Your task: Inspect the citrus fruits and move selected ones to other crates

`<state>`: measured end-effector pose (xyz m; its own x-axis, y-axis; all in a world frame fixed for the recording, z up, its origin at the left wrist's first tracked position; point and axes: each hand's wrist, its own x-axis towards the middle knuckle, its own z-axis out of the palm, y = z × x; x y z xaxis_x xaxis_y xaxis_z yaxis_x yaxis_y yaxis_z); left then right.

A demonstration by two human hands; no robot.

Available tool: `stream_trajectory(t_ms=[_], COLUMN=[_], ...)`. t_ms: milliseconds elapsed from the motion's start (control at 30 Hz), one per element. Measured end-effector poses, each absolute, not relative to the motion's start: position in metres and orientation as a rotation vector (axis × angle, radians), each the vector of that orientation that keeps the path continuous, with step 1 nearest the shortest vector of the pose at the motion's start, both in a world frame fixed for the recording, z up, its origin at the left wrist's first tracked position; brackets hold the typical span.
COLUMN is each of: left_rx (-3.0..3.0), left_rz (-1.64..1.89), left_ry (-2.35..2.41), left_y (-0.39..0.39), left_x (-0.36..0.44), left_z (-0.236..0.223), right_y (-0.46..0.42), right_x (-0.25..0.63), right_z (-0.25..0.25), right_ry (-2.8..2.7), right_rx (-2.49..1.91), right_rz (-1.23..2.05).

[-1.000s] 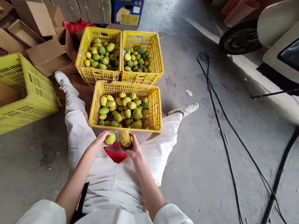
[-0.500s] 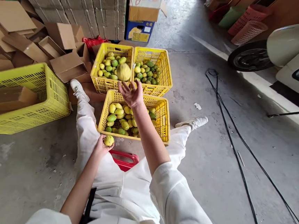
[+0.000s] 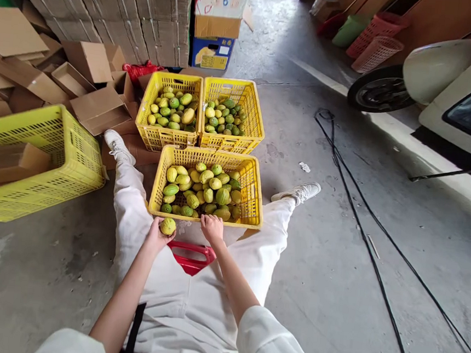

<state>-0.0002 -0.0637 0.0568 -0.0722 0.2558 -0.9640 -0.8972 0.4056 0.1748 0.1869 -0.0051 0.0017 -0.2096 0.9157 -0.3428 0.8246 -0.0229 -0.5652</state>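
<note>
My left hand (image 3: 156, 238) is closed round a yellow-green fruit (image 3: 168, 226) just in front of the near yellow crate (image 3: 255, 200). That crate sits between my legs and holds several green and yellow fruits. My right hand (image 3: 212, 228) rests at the crate's near rim with its fingers curled and nothing visible in them. Behind stand two more yellow crates of fruit, the far left crate (image 3: 165, 137) and the far right crate (image 3: 231, 141). A larger yellow fruit (image 3: 188, 116) lies on the pile in the far left one.
A red stool (image 3: 191, 252) shows under me. A tilted yellow crate (image 3: 41, 181) with cardboard stands at the left, with loose cardboard boxes (image 3: 89, 98) behind. Black cables (image 3: 345, 175) run across the concrete on the right, near a scooter wheel (image 3: 377, 90).
My right hand tossed its large yellow fruit forward into the far left crate and has come back empty to the near crate's rim. My left hand has kept its fruit.
</note>
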Motion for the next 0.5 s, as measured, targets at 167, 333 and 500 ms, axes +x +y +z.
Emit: stream_trajectory(t_ms=[167, 333, 500], left_rx=[-0.643, -0.481, -0.128], left_rz=[0.927, 1.047, 1.341], left_ry=[1.304, 1.161, 0.85], left_y=[-0.055, 0.029, 0.143], left_x=[0.021, 0.051, 0.062], left_z=[0.068, 0.122, 0.229], right_y=[-0.002, -0.004, -0.006], right_x=[0.188, 0.193, 0.197], right_z=[-0.004, -0.003, -0.003], right_ry=[-2.308, -2.421, -2.473], right_rx=[-1.835, -1.772, -1.72], right_rz=[0.828, 0.701, 0.661])
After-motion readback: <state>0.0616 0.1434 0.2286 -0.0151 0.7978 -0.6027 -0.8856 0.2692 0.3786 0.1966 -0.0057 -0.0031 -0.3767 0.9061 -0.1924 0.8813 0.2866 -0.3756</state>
